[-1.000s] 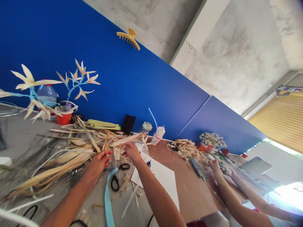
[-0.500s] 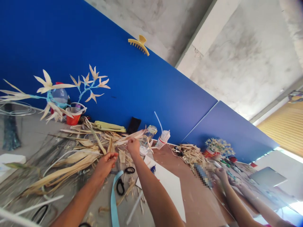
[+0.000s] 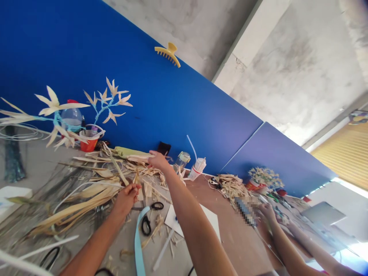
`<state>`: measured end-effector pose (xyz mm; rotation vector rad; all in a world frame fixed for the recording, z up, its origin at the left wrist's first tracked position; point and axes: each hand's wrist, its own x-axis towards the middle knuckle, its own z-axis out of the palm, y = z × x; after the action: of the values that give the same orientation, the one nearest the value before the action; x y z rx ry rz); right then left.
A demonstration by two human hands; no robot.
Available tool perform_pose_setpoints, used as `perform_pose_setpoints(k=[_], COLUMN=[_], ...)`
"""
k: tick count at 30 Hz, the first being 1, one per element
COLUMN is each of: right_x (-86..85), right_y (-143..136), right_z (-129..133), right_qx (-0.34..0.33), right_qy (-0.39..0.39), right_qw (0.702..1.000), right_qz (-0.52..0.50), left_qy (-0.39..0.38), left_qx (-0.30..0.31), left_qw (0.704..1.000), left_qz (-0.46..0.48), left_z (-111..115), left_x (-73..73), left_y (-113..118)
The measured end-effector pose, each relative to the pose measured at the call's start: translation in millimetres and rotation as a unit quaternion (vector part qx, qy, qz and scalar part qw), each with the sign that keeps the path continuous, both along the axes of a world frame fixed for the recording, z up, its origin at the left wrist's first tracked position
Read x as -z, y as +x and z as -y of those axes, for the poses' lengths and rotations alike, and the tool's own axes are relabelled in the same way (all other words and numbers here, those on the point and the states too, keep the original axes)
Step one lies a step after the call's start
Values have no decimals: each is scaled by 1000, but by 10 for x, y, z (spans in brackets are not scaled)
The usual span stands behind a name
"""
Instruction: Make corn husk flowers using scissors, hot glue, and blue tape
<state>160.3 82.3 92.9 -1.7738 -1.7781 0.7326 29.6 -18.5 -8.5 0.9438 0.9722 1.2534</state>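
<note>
Dried husk strips [image 3: 86, 199] are heaped across the near left of the table [image 3: 241, 245], and a narrow piece of husk [image 3: 137, 182] is pinched upright between the closed fingers of the left hand [image 3: 128, 195]. A pale husk leaf [image 3: 138, 157] farther back, near the blue board [image 3: 161, 99], is gripped by the right hand [image 3: 156, 159], fingers curled shut on its end. Because the husk looks brittle, the leaf could be torn if it is pulled against the tangled pile. The plastic cup [image 3: 197, 168] and jar [image 3: 181, 160] stand just right of that hand and could be knocked by the forearm. Black-handled scissors [image 3: 149, 216] lie beneath the outstretched arm, where skin could be caught. A co-worker's hand [image 3: 268, 211] at the far right is well apart.
</note>
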Motion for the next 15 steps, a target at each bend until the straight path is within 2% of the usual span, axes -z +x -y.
perform_pose_setpoints(k=[6,10,15], right_x=[410,613,782], right_y=[-65,-180,-351], right_z=[227,246,172], right_qx=[-23,2,53], right_qy=[-54,-52,-44], right_qw=[996,993,990], right_qz=[72,107,125], left_qy=[-5,15,-11], left_qx=[-73,-108,-121], left_qw=[997,994,992], left_qz=[-6,7,16], left_z=[-2,14,-32], left_x=[5,-44,-26], left_y=[-15,-72,-88])
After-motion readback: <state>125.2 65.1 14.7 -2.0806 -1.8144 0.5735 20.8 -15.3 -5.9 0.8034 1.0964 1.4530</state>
